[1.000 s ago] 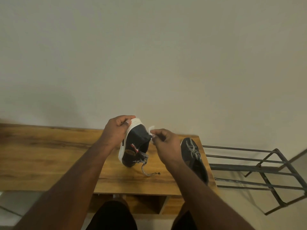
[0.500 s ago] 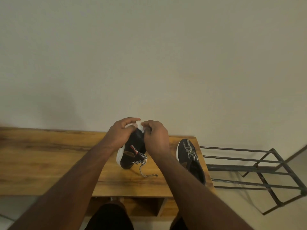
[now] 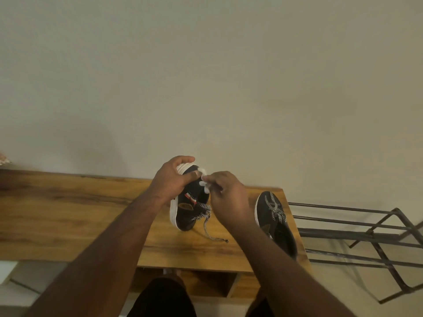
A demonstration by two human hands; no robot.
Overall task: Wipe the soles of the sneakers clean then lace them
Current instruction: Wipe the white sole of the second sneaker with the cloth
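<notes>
Two sneakers (image 3: 191, 209) (image 3: 274, 221), one white wipe (image 3: 204, 182) (crumpled), two hands (image 3: 174, 179) (image 3: 229, 195), one wooden table (image 3: 68, 213), one metal rack (image 3: 366, 239)

Home entry: wood bench (image 3: 68, 213), shoe rack (image 3: 357, 239).

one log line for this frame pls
left hand: grips sneaker upright on table | right hand: pinches white wipe at toe | second sneaker: lying on table

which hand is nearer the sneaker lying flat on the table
Right. The right hand sits just left of the flat sneaker, pinching a white wipe; the left hand is farther away, gripping the upright sneaker.
</notes>
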